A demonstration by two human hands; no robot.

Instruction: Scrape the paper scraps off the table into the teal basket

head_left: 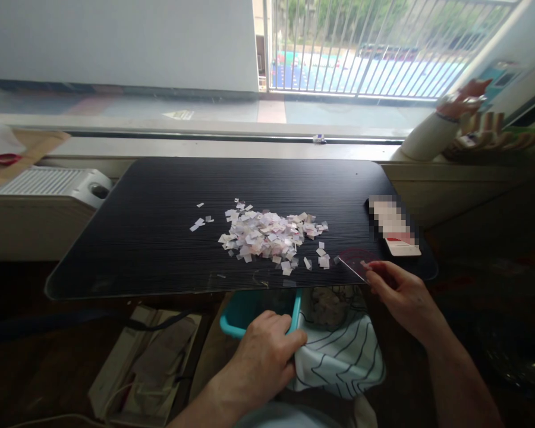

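A loose heap of small cut paper pieces (267, 233) lies on the dark tabletop (169, 184), with a few strays around it. My right hand (396, 291), at the table's front right edge, pinches a thin clear plastic piece (354, 261) with a straight edge and a reddish curved line; its exact kind is hard to make out. Below the table's front edge, my left hand (267, 351) is closed over the rim between a turquoise plastic bin (236, 326) and a pale fabric basket (339, 356) with dark lines. The bin's inside is mostly hidden by the table and hand.
A phone-like object (401, 245), partly blurred out, rests at the table's right. Behind are a window sill (232, 147) and a white vase (428, 137). A white radiator (57, 181) stands left; an open box (147, 368) sits below.
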